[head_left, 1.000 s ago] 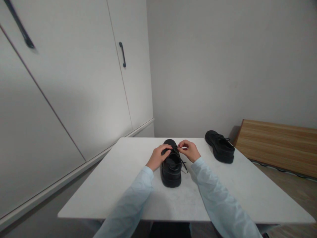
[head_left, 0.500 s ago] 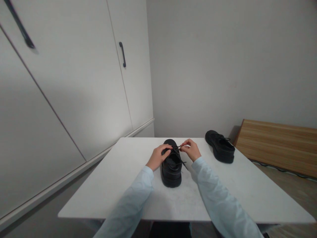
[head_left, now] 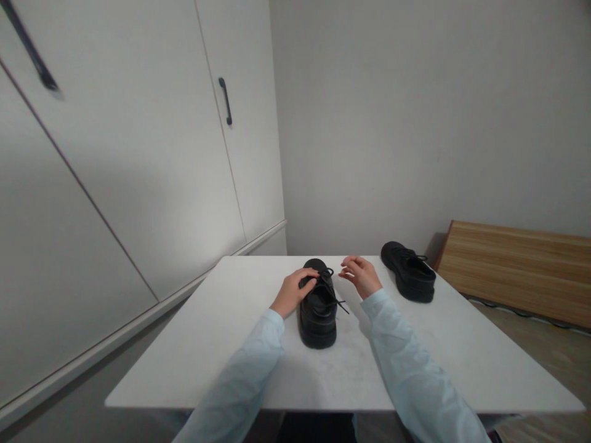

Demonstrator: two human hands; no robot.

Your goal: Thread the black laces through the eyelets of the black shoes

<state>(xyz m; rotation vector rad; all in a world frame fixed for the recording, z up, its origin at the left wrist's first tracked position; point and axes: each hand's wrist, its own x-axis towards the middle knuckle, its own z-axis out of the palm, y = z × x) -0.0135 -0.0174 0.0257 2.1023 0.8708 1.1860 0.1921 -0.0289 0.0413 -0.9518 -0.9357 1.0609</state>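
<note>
A black lace-up shoe [head_left: 318, 326] stands on the white table in front of me, its toe pointing away. My left hand [head_left: 295, 289] is at its left side, fingers and thumb closed on the shoelace over the tongue; the pinched part is mostly hidden. A loop of the black shoelace [head_left: 329, 272] shows at the right of the knot, and loose ends hang over the shoe's right side. To the right of the shoe, my right hand [head_left: 361, 275] is held above the table with fingers bent and apart, holding nothing.
A second black shoe [head_left: 410, 274], laced, stands at the table's far right edge. Beyond the white table [head_left: 194, 369] are a grey wall, a wood-grain panel [head_left: 517, 264] on the right and white cabinet doors [head_left: 138, 154] on the left.
My right hand has let go of the shoelace and moved slightly right, away from the shoe. The loop it held now lies on the shoe. My left hand stays in place.
</note>
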